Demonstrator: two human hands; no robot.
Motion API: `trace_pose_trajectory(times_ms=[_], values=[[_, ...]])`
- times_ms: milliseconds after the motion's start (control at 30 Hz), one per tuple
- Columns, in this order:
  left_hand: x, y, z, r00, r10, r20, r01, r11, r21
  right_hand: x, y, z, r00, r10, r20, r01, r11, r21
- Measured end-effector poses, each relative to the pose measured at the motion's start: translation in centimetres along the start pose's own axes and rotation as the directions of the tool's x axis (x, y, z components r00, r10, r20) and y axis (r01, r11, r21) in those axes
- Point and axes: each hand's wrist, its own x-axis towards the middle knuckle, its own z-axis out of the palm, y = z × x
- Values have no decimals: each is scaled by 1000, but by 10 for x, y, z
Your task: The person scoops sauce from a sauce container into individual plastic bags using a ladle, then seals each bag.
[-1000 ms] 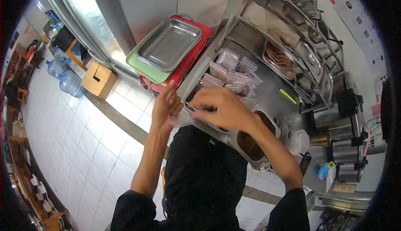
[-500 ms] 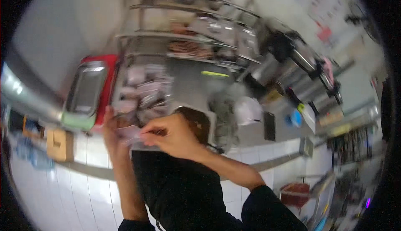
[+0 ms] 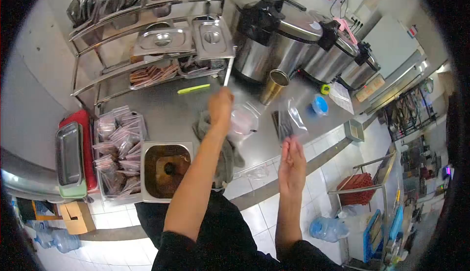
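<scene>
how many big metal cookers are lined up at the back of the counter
3. The nearest cooker stands behind the metal cup; the second cooker is to its right; the third cooker is farthest right, near the wall sockets. More may be hidden beyond.

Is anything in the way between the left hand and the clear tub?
Nothing visible. The left hand is right beside the tub; the right hand holds a bag off to the side.

The table [image 3: 171, 109] is brushed metal, dull grey. The bag [image 3: 293, 119] is clear glossy plastic. A crumpled grey cloth [image 3: 226, 156] looks matt.
</scene>
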Motion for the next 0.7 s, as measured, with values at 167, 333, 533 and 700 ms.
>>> trace_pose_trajectory(times_ms=[167, 333, 533, 700], values=[[9, -3, 56, 956, 194, 219, -291, 694, 658, -10, -28, -67, 993, -64, -97, 53, 993, -109], [36, -41, 84, 944, 19, 328, -257, 668, 699, -18, -23, -83, 987, 2, -162, -29, 986, -164], [-9, -3, 62, 933, 69, 353, -322, 596, 736, -15, -16, -71, 987, 85, -138, -109, 977, -181], [-84, 40, 37, 785, 615, 69, -606, 741, 291, -13, -13, -57, 998, 63, -29, -69, 958, -278]])
